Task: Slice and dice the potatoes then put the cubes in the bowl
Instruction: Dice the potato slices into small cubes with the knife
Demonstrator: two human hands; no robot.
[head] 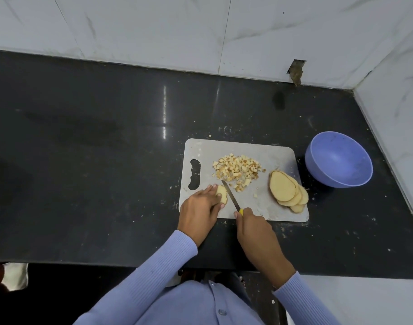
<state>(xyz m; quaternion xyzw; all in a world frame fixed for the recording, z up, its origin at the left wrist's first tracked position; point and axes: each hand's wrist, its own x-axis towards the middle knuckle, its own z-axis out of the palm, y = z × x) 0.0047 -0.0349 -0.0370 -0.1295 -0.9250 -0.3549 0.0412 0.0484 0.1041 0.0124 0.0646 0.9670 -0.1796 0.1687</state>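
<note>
A grey cutting board [278, 158] lies on the black counter. My left hand [200, 209] presses a potato slice [221, 193] down at the board's near left, fingers curled over it. My right hand [254, 228] grips the yellow handle of a small knife [230, 195], whose blade lies just right of that slice. A heap of potato cubes [238, 171] sits in the board's middle. Several overlapping potato slices [286, 190] lie at the board's right edge. An empty blue bowl [339, 160] stands right of the board.
The black counter [95, 160] stretches wide to the left. White tiled walls close the back and right side, near the bowl. Small potato crumbs lie scattered around the board. The counter's front edge runs just below my wrists.
</note>
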